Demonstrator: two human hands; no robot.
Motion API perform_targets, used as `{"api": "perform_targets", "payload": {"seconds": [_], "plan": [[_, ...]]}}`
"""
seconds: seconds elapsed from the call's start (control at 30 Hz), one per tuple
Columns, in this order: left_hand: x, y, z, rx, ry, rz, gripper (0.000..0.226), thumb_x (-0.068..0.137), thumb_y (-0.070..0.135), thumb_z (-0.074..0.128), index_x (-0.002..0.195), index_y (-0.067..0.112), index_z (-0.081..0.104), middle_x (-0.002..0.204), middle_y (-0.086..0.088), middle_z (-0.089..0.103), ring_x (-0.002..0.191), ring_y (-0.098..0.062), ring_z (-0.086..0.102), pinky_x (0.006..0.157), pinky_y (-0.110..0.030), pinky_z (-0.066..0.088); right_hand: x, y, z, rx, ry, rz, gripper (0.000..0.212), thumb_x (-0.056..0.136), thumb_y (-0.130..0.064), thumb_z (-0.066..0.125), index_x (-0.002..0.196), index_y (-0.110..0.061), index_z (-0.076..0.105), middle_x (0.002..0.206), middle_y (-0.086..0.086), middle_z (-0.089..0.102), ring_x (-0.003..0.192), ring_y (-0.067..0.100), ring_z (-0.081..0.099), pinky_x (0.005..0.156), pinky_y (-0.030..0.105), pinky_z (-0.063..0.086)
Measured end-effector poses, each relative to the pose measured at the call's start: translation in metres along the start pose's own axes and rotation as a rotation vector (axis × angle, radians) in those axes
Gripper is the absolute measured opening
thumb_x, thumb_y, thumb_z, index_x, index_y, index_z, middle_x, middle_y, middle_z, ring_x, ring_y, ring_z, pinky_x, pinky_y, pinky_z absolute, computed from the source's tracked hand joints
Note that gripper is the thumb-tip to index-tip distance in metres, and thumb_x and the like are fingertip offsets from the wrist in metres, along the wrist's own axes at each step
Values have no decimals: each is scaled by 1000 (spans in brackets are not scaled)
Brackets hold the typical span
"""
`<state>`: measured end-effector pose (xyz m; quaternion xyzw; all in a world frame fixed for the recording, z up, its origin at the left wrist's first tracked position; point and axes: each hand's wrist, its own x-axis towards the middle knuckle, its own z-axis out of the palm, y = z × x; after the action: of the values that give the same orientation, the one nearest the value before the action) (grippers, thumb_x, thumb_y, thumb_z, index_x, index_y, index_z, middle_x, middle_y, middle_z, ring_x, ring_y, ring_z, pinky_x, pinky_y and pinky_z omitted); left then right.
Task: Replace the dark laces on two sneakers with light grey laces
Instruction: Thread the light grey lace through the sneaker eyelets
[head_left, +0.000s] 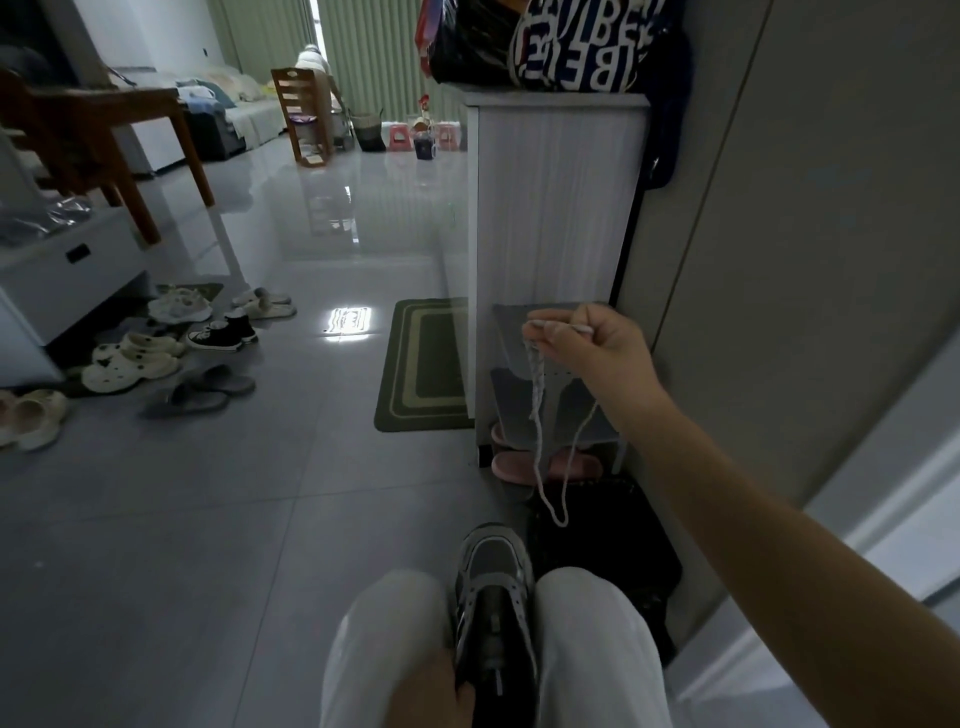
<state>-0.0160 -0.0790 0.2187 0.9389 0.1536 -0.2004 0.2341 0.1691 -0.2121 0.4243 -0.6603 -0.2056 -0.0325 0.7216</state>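
Between the knees, left hand (434, 688) grips the grey-black sneaker (493, 582) steady. Right hand (589, 340) pinches light grey lace (537, 415) high, untangling probably.

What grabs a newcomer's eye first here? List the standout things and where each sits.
The right hand, raised before the white cabinet, pinches a light grey lace that dangles in a loop. Below, a grey and black sneaker sits between the person's knees, the left hand touching its near end. Loose shoes litter the floor at far left.
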Motion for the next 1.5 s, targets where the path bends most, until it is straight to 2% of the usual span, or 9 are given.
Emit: {"api": "perform_targets", "payload": {"seconds": [0.07, 0.17, 0.23, 0.47, 0.83, 1.1, 1.2, 1.4, 1.5], "plan": [[-2, 0, -2, -6, 32, 17, 54, 97, 34, 37, 147, 20, 20, 147, -2, 37, 131, -19, 40, 101, -21, 28, -2, -4, 3, 7, -8, -3, 37, 90, 5, 54, 61, -11, 39, 104, 19, 66, 100, 28, 66, 91, 37, 53], [-1, 2, -5, -27, 42, -7, 53, 96, 34, 37, 145, 15, 24, 148, -7, 35, 123, -21, 47, 94, -22, 36, -3, -9, 6, 17, -28, -13, 36, 90, 5, 54, 61, -11, 38, 104, 20, 66, 100, 28, 66, 91, 35, 53], [-3, 2, -9, -32, 82, 2, 52, 96, 33, 37, 144, 18, 26, 152, -7, 29, 126, -21, 44, 97, -22, 36, -3, -11, 8, 32, -37, -14, 37, 90, 6, 53, 61, -12, 38, 105, 22, 65, 101, 29, 65, 91, 34, 53], [-8, -5, -9, -84, 94, 20, 39, 97, 33, 39, 134, 22, 42, 129, -4, 56, 116, -19, 53, 91, -19, 35, -5, -13, 12, 34, -39, 8, 35, 90, 4, 54, 62, -11, 39, 105, 18, 67, 100, 26, 66, 94, 39, 51], [-9, -14, -3, -127, 70, -38, 39, 99, 31, 37, 136, 20, 37, 131, -4, 54, 117, -18, 51, 93, -18, 35, -6, -13, 12, 48, -62, 24, 36, 89, 4, 55, 61, -12, 38, 100, 12, 67, 100, 26, 66, 94, 39, 51], [-7, -16, -3, -112, 78, 2, 28, 96, 33, 39, 112, 15, 53, 113, -6, 62, 104, -20, 58, 83, -23, 41, -6, 7, 12, -15, -91, 45, 34, 89, 2, 57, 61, -11, 41, 105, 19, 66, 99, 27, 67, 92, 42, 52], [-7, -13, -5, -130, 64, 7, 16, 96, 32, 40, 99, 19, 49, 114, -7, 61, 105, -22, 57, 82, -23, 40, -7, 11, 13, 12, -106, 60, 36, 90, 5, 54, 61, -11, 41, 103, 17, 65, 96, 25, 67, 91, 42, 52], [-10, -17, -6, -115, 55, 2, 8, 98, 31, 37, 95, 23, 37, 116, -4, 58, 106, -19, 56, 83, -21, 39, -12, 16, 15, -18, -121, 84, 34, 89, 3, 56, 62, -12, 39, 106, 20, 64, 99, 26, 66, 90, 33, 53], [-10, -16, -3, -93, 53, 31, 11, 97, 32, 38, 91, 22, 38, 110, -5, 60, 101, -20, 58, 82, -24, 41, -18, 19, 16, -44, -125, 85, 35, 89, 2, 56, 61, -12, 39, 108, 21, 64, 99, 27, 66, 90, 34, 53]]}}
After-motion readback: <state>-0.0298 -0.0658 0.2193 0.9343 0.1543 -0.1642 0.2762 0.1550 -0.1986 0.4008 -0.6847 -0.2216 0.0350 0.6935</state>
